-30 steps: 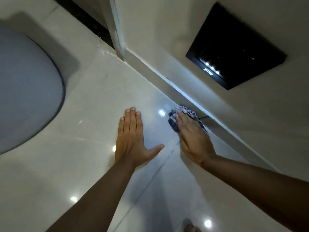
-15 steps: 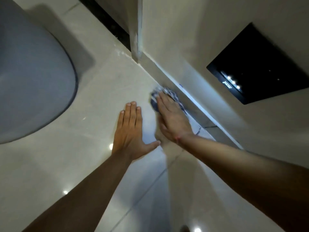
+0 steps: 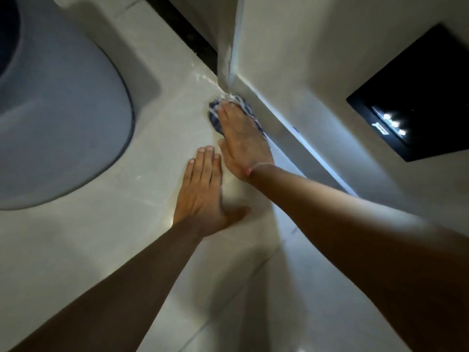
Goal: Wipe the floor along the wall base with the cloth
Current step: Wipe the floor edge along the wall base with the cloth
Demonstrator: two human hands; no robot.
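left hand (image 3: 200, 191): flat, fingers straight | right hand (image 3: 241, 143): flat, arm extended forward

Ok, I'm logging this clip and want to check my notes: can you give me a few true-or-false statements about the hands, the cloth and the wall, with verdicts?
1. The right hand presses the cloth onto the floor. True.
2. The cloth lies against the wall base, close to the corner. True.
3. The left hand holds a second cloth. False: it rests flat on the floor and holds nothing.
4. The black panel lies on the floor. False: it is set in the wall, above the base.
5. Both hands are on the cloth. False: only the right hand is.
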